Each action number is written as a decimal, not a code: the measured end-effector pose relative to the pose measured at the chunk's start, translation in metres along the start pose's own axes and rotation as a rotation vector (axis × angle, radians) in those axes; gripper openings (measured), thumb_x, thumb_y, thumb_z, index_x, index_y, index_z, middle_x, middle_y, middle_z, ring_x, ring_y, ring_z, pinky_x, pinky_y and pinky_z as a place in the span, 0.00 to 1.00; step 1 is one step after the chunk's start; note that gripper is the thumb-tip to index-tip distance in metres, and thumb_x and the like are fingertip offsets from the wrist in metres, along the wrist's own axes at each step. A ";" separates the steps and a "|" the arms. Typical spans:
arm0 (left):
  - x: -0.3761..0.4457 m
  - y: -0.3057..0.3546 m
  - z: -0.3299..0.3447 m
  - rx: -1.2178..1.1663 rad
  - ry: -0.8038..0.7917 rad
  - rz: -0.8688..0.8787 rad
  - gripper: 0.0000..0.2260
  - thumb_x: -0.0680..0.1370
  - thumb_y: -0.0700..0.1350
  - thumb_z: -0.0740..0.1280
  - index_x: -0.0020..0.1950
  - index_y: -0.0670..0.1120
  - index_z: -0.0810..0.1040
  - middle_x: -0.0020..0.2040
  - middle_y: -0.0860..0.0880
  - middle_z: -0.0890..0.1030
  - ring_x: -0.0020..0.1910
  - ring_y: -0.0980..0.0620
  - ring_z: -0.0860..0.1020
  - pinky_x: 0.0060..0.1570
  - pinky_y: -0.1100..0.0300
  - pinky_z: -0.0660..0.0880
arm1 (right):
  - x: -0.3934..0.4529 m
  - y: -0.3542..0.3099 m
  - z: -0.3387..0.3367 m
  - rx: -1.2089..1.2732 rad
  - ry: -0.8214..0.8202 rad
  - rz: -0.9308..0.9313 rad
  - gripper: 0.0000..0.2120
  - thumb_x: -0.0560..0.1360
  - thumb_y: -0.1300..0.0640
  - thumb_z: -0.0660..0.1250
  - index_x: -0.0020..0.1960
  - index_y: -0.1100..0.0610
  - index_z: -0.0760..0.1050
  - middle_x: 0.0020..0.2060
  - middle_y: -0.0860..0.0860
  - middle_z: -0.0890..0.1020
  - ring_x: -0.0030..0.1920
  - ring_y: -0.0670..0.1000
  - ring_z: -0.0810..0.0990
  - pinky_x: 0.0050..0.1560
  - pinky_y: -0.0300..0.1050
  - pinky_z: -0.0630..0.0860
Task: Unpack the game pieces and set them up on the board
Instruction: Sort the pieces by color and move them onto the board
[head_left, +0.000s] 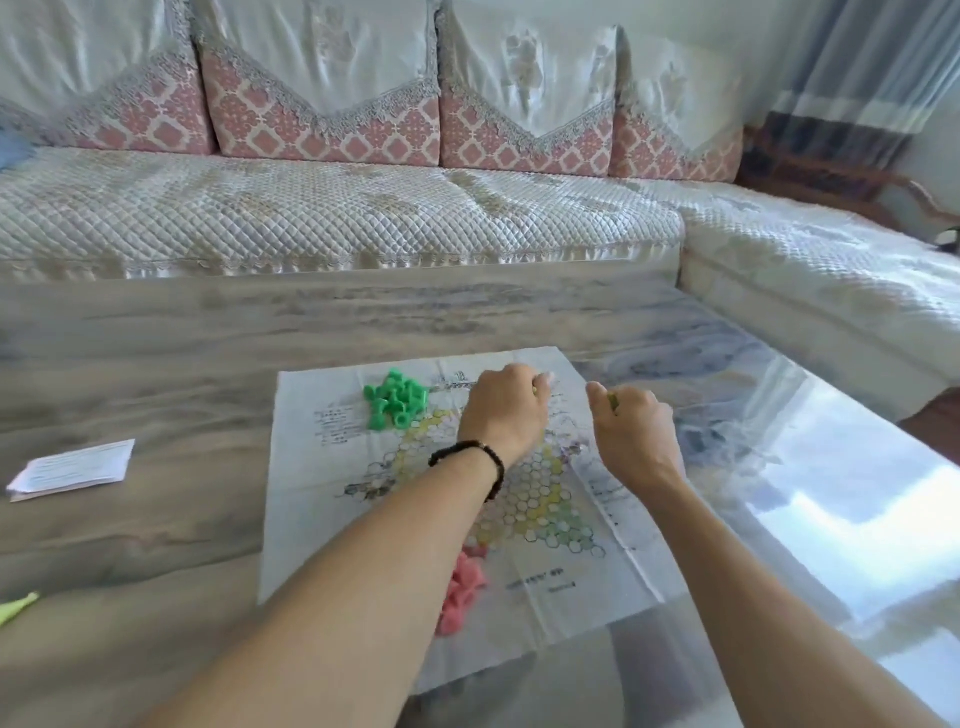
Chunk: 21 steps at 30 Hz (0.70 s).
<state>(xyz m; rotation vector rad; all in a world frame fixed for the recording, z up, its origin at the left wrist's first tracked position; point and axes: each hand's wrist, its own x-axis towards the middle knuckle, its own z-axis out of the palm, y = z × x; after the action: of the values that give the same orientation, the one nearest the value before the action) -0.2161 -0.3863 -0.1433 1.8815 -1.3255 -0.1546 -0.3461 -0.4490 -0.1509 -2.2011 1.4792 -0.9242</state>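
The paper board (524, 499) lies flat on the tabletop (156, 519); green pieces (397, 399) sit heaped at its far left corner, pink pieces (460, 587) near its front edge; the left hand (506, 410) and right hand (631, 431) hover curled over the far edge, each grip apparently pinching something small and yellowish, perhaps a packet, too blurred to name; the pieces look light, hard, likely to roll; best pinched singly at the waist.
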 end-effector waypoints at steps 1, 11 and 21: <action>0.004 0.000 0.011 0.023 -0.012 0.005 0.21 0.82 0.50 0.57 0.29 0.46 0.64 0.29 0.47 0.73 0.34 0.43 0.75 0.33 0.56 0.64 | 0.004 0.007 0.003 -0.004 -0.012 0.004 0.27 0.80 0.48 0.59 0.25 0.58 0.61 0.22 0.52 0.69 0.26 0.52 0.68 0.26 0.42 0.59; 0.024 -0.001 0.039 0.156 -0.148 -0.007 0.12 0.77 0.50 0.62 0.37 0.45 0.76 0.37 0.48 0.80 0.38 0.47 0.77 0.35 0.56 0.73 | 0.021 0.023 0.018 -0.233 -0.135 -0.073 0.14 0.75 0.49 0.59 0.37 0.57 0.70 0.33 0.53 0.76 0.36 0.58 0.75 0.35 0.46 0.71; 0.019 0.001 -0.001 -0.094 -0.429 -0.045 0.13 0.82 0.45 0.54 0.54 0.46 0.79 0.52 0.50 0.78 0.51 0.51 0.75 0.51 0.57 0.71 | 0.015 0.018 -0.006 -0.025 -0.383 -0.080 0.19 0.72 0.49 0.66 0.62 0.53 0.76 0.45 0.49 0.78 0.38 0.42 0.76 0.34 0.35 0.71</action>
<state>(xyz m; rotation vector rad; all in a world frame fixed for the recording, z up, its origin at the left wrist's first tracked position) -0.2077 -0.4017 -0.1362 1.8619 -1.5248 -0.6626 -0.3585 -0.4691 -0.1522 -2.3077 1.2356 -0.4693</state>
